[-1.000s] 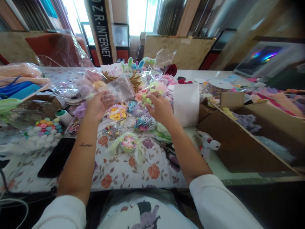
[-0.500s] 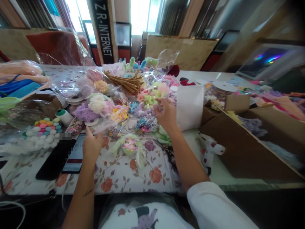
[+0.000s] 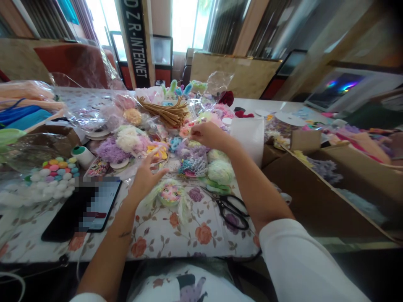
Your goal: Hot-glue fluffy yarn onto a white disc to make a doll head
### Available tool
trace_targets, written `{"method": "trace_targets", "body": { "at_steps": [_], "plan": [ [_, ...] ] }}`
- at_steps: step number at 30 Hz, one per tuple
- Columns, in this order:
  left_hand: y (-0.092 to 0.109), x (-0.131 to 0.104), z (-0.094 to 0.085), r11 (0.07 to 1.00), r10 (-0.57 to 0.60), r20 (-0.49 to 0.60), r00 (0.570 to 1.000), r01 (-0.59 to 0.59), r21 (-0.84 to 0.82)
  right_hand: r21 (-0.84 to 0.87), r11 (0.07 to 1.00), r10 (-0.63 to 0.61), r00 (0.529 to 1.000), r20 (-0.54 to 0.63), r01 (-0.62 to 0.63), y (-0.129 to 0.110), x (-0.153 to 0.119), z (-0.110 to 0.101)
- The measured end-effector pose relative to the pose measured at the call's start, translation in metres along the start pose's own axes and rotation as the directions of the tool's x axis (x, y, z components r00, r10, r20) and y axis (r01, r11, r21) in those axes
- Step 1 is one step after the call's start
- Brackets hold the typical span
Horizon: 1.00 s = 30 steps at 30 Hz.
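Observation:
My left hand (image 3: 145, 176) hovers with thumb and fingers spread, near a bunch of yellow trimmings (image 3: 159, 151). My right hand (image 3: 208, 135) reaches over the pile of decorations, fingertips bent down and together beside pink flower-like pieces (image 3: 186, 129). Whatever lies under those fingertips is hidden. A doll's head (image 3: 170, 193) with pale green hair lies face up on the floral cloth (image 3: 189, 245), below both hands. Just below the right wrist are a pale green yarn ball (image 3: 220, 172) and a bag of blue and pink beads (image 3: 192, 165).
Black-handled scissors (image 3: 233, 212) lie right of the doll's head. A phone (image 3: 105, 205) rests at the left, by a bag of pompoms (image 3: 56, 176) and a thread spool (image 3: 82, 156). An open cardboard box (image 3: 302, 201) stands at the right. Brown stems (image 3: 165, 111) lie farther back.
My left hand has moved right from beside the phone, its fingers spreading. My right hand has shifted left across the pile and its fingers have bent inward. The scissors have come into plain view.

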State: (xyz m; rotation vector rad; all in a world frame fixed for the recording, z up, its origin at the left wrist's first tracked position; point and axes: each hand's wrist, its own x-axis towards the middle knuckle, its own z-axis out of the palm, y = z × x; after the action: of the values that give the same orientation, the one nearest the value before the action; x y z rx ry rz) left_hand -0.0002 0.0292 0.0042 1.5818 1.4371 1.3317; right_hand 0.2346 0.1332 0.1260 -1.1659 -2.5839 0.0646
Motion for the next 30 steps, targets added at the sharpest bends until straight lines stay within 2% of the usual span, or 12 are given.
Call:
{"method": "trace_targets", "body": {
  "at_steps": [3, 5, 8, 12, 14, 17, 20, 23, 25, 27, 29, 30],
  "plan": [
    [0.001, 0.022, 0.027, 0.993, 0.025, 0.201, 0.979, -0.001, -0.118, 0.149, 0.988, -0.029, 0.997, -0.069, 0.039, -0.012, -0.006, -0.025],
    [0.001, 0.033, 0.041, 0.985, 0.033, 0.267, 0.963, 0.014, -0.172, 0.211, 0.975, -0.040, 0.993, -0.113, 0.063, -0.021, -0.008, -0.042],
    [0.000, 0.043, 0.050, 0.984, 0.043, 0.247, 0.968, 0.002, -0.177, 0.266, 0.959, -0.050, 0.985, -0.167, 0.094, -0.035, -0.008, -0.055],
    [-0.003, 0.043, 0.044, 0.985, -0.011, 0.210, 0.978, 0.046, -0.163, 0.387, 0.913, -0.080, 0.986, -0.147, 0.131, -0.042, -0.004, -0.049],
    [-0.006, 0.042, 0.037, 0.990, -0.013, 0.220, 0.975, 0.043, -0.133, 0.461, 0.879, -0.099, 0.992, -0.077, 0.123, -0.040, -0.001, -0.044],
    [-0.011, 0.041, 0.028, 0.991, 0.023, 0.240, 0.970, 0.009, -0.134, 0.605, 0.796, -0.138, 0.976, 0.167, 0.009, -0.033, 0.004, -0.042],
    [-0.018, 0.043, 0.022, 0.987, 0.053, 0.254, 0.966, -0.013, -0.158, 0.638, 0.749, -0.180, 0.874, 0.451, -0.175, -0.024, 0.012, -0.042],
    [-0.023, 0.044, 0.021, 0.987, 0.053, 0.282, 0.958, -0.008, -0.158, 0.541, 0.803, -0.166, 0.778, 0.605, -0.250, -0.018, 0.023, -0.034],
    [-0.024, 0.044, 0.021, 0.987, 0.047, 0.308, 0.950, 0.002, -0.158, 0.464, 0.849, -0.152, 0.722, 0.674, -0.254, -0.018, 0.031, -0.024],
    [-0.024, 0.043, 0.021, 0.988, 0.047, 0.310, 0.950, 0.000, -0.152, 0.375, 0.907, -0.152, 0.679, 0.718, -0.193, -0.020, 0.038, -0.013],
    [-0.023, 0.043, 0.021, 0.988, 0.052, 0.307, 0.950, -0.005, -0.152, 0.294, 0.951, -0.155, 0.678, 0.719, -0.095, -0.025, 0.043, -0.004],
    [-0.022, 0.042, 0.021, 0.988, 0.054, 0.312, 0.949, -0.005, -0.156, 0.250, 0.967, -0.151, 0.694, 0.704, -0.042, -0.027, 0.044, 0.000]
  ]
}}
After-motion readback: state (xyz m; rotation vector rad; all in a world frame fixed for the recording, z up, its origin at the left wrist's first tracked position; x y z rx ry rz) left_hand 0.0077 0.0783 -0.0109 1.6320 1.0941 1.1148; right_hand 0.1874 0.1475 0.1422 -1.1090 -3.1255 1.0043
